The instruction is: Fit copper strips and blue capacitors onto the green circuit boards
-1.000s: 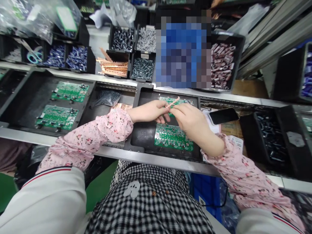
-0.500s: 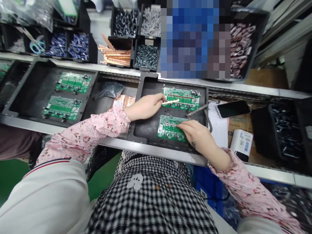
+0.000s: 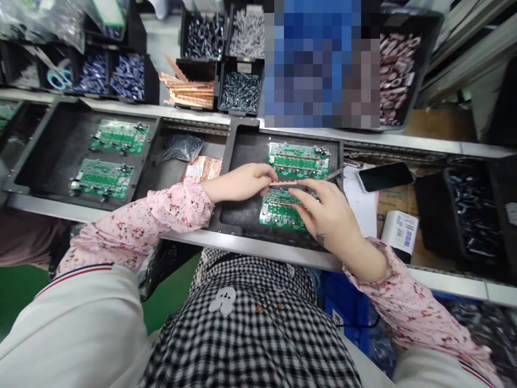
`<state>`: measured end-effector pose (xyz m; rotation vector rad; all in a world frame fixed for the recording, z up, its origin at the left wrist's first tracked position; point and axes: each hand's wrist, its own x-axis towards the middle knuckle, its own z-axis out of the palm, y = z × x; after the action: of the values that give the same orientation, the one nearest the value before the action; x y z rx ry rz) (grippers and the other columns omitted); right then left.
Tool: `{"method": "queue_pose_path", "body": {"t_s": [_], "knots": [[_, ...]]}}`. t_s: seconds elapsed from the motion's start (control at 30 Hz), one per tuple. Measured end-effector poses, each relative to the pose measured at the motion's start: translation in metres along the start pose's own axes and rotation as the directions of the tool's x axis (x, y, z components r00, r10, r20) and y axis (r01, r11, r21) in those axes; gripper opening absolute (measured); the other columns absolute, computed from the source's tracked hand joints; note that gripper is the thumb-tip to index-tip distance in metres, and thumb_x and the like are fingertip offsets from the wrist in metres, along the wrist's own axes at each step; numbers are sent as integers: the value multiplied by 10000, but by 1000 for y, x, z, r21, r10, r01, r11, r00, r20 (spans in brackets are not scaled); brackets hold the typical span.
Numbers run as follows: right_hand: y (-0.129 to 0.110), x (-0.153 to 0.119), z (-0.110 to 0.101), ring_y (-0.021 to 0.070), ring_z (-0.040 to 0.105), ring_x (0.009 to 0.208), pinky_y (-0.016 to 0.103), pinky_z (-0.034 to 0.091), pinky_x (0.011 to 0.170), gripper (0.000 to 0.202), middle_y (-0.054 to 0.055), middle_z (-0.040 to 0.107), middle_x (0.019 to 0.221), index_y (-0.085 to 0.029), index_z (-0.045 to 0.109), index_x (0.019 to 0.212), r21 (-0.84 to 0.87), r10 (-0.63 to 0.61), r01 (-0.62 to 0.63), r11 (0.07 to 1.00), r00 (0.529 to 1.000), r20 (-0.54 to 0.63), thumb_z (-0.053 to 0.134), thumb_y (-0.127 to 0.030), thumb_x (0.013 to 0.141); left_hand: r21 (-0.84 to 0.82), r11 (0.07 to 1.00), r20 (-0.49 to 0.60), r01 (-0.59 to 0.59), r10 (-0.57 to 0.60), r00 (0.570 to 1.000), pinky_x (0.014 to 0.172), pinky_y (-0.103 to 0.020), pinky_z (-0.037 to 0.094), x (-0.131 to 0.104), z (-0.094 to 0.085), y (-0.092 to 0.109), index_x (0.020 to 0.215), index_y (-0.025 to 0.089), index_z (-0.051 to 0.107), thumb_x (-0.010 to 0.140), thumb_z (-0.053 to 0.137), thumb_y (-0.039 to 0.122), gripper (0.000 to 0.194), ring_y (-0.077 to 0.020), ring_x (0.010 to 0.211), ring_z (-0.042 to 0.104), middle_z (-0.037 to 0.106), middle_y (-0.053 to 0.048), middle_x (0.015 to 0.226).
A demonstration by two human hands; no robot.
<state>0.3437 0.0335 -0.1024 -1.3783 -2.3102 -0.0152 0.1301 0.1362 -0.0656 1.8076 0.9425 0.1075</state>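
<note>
My left hand (image 3: 251,180) pinches one end of a thin copper strip (image 3: 283,184), held above the gap between two green circuit boards. At the strip's right end is my right hand (image 3: 323,207), with its thumb and forefinger apart; whether a fingertip touches the strip is hard to tell. The far circuit board (image 3: 299,166) carries two long copper strips and small parts. The near circuit board (image 3: 278,214) has one strip along its upper part, and my right hand covers its right side. Both boards lie in a black tray (image 3: 246,215).
On the left, another black tray (image 3: 48,156) holds two boards. Behind stand bins of small parts and a bin of copper strips (image 3: 194,92). A phone (image 3: 385,177), a white box (image 3: 399,231) and a black bin (image 3: 440,215) are at right. A flat metal tool (image 3: 334,173) lies behind my right hand.
My right hand has come up off the near board to the strip's right end, its fingers spreading. My left hand has drawn the strip slightly nearer, away from the far board.
</note>
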Motion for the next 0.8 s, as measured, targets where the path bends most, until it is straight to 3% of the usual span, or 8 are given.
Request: {"method": "queue_pose_path", "body": {"t_s": [0.1,0.17,0.27,0.37,0.47,0.57,0.7,0.8], "knots": [[-8,2,-10,241,675,958,411,561,868,263,96,744,1057,-231,691,1155,72,-43,47,996,998,-53,508,-152,983,-138,987,252,84,-47,966,549,-248,398,-4,11,17,1039,148,609,972,401,143,219,-120,517,497,615,-3,679],[-5,-6,-13,224,687,893,379,567,817,253,78,757,995,-235,698,1128,123,-29,33,992,999,-28,510,-147,984,-74,997,282,36,-14,959,595,-267,441,-2,12,20,1070,151,615,1009,396,200,233,-137,586,561,666,-29,768],[9,-23,-11,225,692,843,381,574,763,217,66,763,951,-247,713,1088,199,32,-45,979,997,67,535,-183,981,288,948,-6,-135,143,990,817,-323,488,18,-5,13,1125,169,635,1044,446,309,249,-193,873,643,707,-64,1005],[18,-37,-2,230,699,845,399,586,772,217,70,768,956,-247,732,1039,267,25,-62,962,990,138,525,-211,988,634,771,-273,-54,289,918,1014,-339,425,58,-35,4,1229,144,590,1066,456,286,254,-219,1119,583,652,-100,1228],[19,-43,5,232,699,844,407,591,773,245,78,765,962,-238,746,1020,268,30,-72,961,987,158,502,-219,996,710,703,-329,37,286,900,1098,-341,362,104,-61,4,1293,64,532,1076,446,209,275,-244,1265,515,550,-166,1381],[16,-43,6,231,691,828,392,588,743,258,81,761,950,-232,751,1024,243,36,-75,967,986,163,497,-196,992,709,699,-352,94,236,906,1103,-368,356,143,-72,13,1331,-32,510,1079,466,248,379,-308,1327,496,525,-236,1407],[16,-43,4,224,688,838,368,586,740,249,83,756,955,-225,745,1034,242,9,-46,969,988,154,507,-171,984,673,713,-361,198,82,929,1035,-356,394,182,-62,30,1346,-108,513,1024,562,361,571,-345,1315,522,571,-276,1357],[16,-42,4,225,668,813,363,579,713,266,80,749,938,-226,744,1038,215,4,-46,975,982,191,497,-146,976,627,726,-418,284,6,908,1057,-402,379,204,-53,37,1448,-39,467,987,605,418,664,-354,1342,484,534,-258,1417]]}}
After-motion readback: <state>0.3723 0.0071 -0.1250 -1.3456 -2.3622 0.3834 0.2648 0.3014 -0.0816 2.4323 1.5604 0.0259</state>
